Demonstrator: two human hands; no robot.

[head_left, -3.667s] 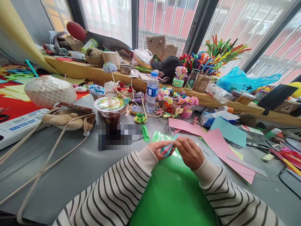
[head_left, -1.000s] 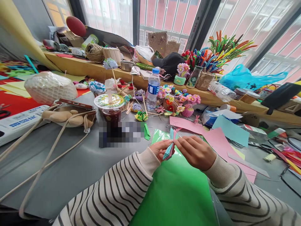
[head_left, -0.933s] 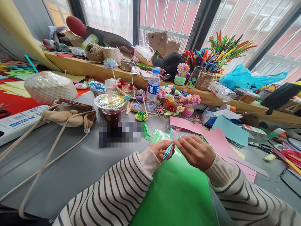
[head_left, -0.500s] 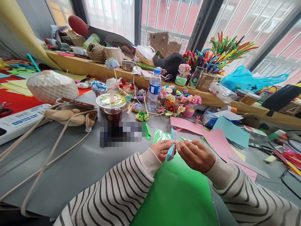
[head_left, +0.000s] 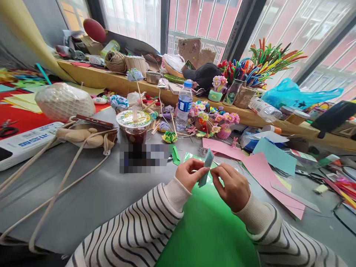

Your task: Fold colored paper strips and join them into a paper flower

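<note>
My left hand pinches a small folded paper bundle near its middle, thumb against the near face. The bundle is light blue, with a narrow pink edge, and it tilts upward to the right. Right beside it, my right hand has thumb and fingertips closed together; what is between them, if anything, is too small to make out. Both hands are above a glossy green sheet on the grey table.
Pink paper and light blue paper lie to the right, near scissors. A lidded drink cup, a water bottle and crocheted flowers stand beyond the hands. A corded bag rests at left.
The paper bundle has turned, so its light blue face shows more and its pink less. My left fingers have shifted their hold; my right hand has curled in with fingertips pinched.
</note>
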